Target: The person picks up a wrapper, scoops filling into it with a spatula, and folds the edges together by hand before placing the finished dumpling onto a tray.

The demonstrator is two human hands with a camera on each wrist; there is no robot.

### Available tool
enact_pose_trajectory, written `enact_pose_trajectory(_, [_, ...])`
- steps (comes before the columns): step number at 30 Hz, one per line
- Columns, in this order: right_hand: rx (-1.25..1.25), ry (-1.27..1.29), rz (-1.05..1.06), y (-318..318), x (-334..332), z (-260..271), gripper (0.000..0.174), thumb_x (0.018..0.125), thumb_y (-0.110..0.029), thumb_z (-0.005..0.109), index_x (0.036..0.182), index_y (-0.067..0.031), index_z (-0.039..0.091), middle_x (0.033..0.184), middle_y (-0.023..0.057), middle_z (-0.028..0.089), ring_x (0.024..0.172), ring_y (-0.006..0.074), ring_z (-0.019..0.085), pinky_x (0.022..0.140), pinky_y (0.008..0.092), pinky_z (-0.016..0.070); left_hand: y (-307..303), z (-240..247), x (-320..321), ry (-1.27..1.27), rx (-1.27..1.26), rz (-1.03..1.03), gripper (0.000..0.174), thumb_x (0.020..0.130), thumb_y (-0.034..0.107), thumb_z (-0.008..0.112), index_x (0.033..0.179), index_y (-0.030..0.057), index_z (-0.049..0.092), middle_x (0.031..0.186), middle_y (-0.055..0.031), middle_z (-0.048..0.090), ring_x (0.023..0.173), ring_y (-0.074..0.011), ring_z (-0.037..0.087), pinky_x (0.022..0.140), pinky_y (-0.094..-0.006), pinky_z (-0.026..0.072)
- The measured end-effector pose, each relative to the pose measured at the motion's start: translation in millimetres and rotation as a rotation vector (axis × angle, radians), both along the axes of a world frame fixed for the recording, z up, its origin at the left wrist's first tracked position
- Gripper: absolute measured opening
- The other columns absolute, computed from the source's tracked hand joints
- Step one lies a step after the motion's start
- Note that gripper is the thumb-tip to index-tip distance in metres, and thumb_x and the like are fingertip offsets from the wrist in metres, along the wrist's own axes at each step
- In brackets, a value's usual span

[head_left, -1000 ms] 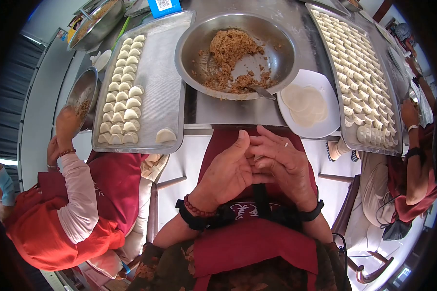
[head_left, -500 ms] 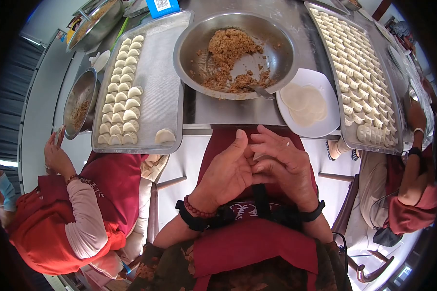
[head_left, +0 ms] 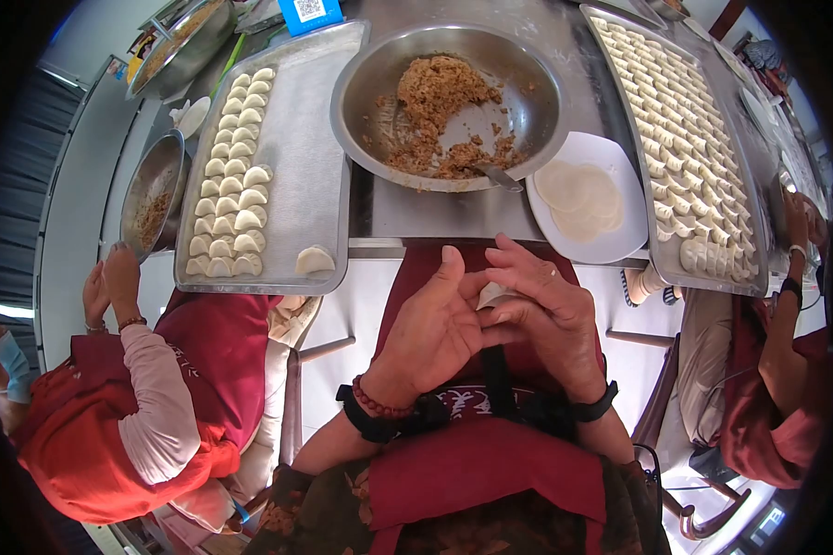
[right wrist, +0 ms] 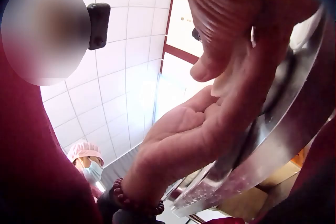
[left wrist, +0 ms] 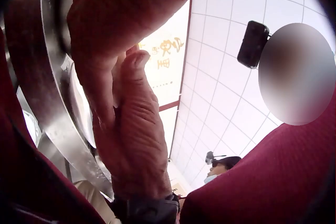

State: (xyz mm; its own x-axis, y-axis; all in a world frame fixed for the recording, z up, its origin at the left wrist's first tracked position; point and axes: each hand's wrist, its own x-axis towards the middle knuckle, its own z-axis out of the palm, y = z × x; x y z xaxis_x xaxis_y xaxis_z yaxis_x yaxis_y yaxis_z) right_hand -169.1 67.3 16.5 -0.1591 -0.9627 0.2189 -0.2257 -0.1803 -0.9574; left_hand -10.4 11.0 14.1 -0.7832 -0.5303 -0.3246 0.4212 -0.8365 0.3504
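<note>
A white dumpling (head_left: pixel 495 294) sits between my two hands, low in front of the table edge, partly covered by fingers. My right hand (head_left: pixel 551 319) pinches it with thumb and fingers. The left hand (head_left: pixel 426 324) supports it from the other side on extended fingers, its thumb sticking up apart from the dough. In the right wrist view a pale bit of the dumpling (right wrist: pixel 220 85) shows beside the right thumb. A steel bowl of brown filling (head_left: pixel 446 79), with a spoon handle (head_left: pixel 500 176), stands straight ahead. Flat round wrappers (head_left: pixel 578 196) lie on a white plate (head_left: pixel 611 248).
On the left, a metal tray (head_left: pixel 310 120) bears rows of dumplings and a single one (head_left: pixel 315 259) near its front. Another tray (head_left: pixel 759 268), full of dumplings, stands to the right. A person in red (head_left: pixel 130 416) sits at left; another person's arm (head_left: pixel 787 342) is at right.
The right fingers have shifted and opened up a little, so more of the dumpling shows. The left neighbour's hands moved away from the small bowl and came together.
</note>
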Motion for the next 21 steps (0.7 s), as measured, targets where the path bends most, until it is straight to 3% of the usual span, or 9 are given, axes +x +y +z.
enact_pose_trajectory(3, [0.028, -0.148, -0.003, 3, 1, -7, 0.022, 0.080, -0.003, 0.074, 0.101, -0.0096, 0.076, 0.116, 0.0094, 0.072, 0.129, 0.0308, 0.056, 0.102, 0.0393, 0.0472, 1, 5, -1, -0.011, 0.009, 0.015, 0.066, 0.106, 0.053, 0.018, 0.135, 0.0014, 0.046, 0.128, -0.0136, 0.059, 0.118, -0.0268, 0.059, 0.105, -0.0537, 0.0456])
enact_pose_trajectory(9, [-0.087, 0.142, 0.057, 1, -8, -12, 0.025, 0.081, -0.005, 0.075, 0.105, -0.0114, 0.076, 0.119, 0.0102, 0.071, 0.131, 0.0297, 0.054, 0.104, 0.0387, 0.0446, 3, -5, -1, 0.005, -0.032, 0.013, 0.051, 0.108, 0.042, 0.030, 0.134, 0.0015, 0.047, 0.128, -0.0136, 0.059, 0.116, -0.0250, 0.060, 0.105, -0.0497, 0.0468])
enact_pose_trajectory(13, [-0.087, 0.056, -0.048, -2, 4, 0, 0.022, 0.082, -0.007, 0.074, 0.104, -0.0118, 0.076, 0.116, 0.0098, 0.072, 0.132, 0.0278, 0.054, 0.105, 0.0379, 0.0430, 3, 0, -2, -0.033, -0.031, 0.064, 0.034, 0.108, 0.027, 0.041, 0.126, 0.0010, 0.054, 0.117, -0.0081, 0.062, 0.107, -0.0181, 0.062, 0.105, -0.0452, 0.0487])
enact_pose_trajectory(21, [-0.173, 0.212, 0.016, -1, -8, -12, 0.026, 0.080, -0.015, 0.075, 0.106, -0.0113, 0.076, 0.117, 0.0083, 0.072, 0.134, 0.0292, 0.051, 0.106, 0.0381, 0.0417, 4, -8, 1, 0.075, -0.075, 0.039, 0.032, 0.106, 0.021, 0.044, 0.130, 0.0012, 0.051, 0.127, -0.0110, 0.059, 0.114, -0.0221, 0.061, 0.106, -0.0478, 0.0476])
